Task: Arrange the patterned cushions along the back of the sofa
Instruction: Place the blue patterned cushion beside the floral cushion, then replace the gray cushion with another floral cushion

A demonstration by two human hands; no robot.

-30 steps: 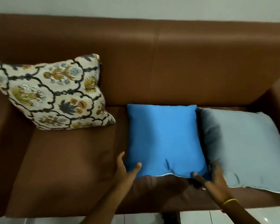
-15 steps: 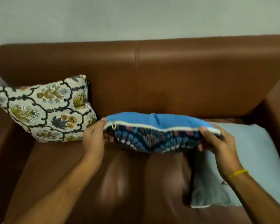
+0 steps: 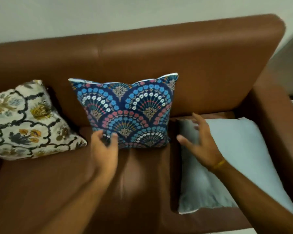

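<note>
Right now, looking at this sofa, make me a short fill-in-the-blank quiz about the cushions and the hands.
1. The blue fan-patterned cushion stands upright against the sofa's ____.
2. The pale grey cushion lies ____ on the seat.
3. The cream floral cushion sits at the sofa's ____ end.
4. The right hand hovers open over the ____ cushion.

Missing words: back; flat; left; grey

I get soft, even indoor light with a dull sheen on the sofa (image 3: 201, 65) back. Both forearms smear with motion blur; the frame edges bow from the wide lens.
</note>
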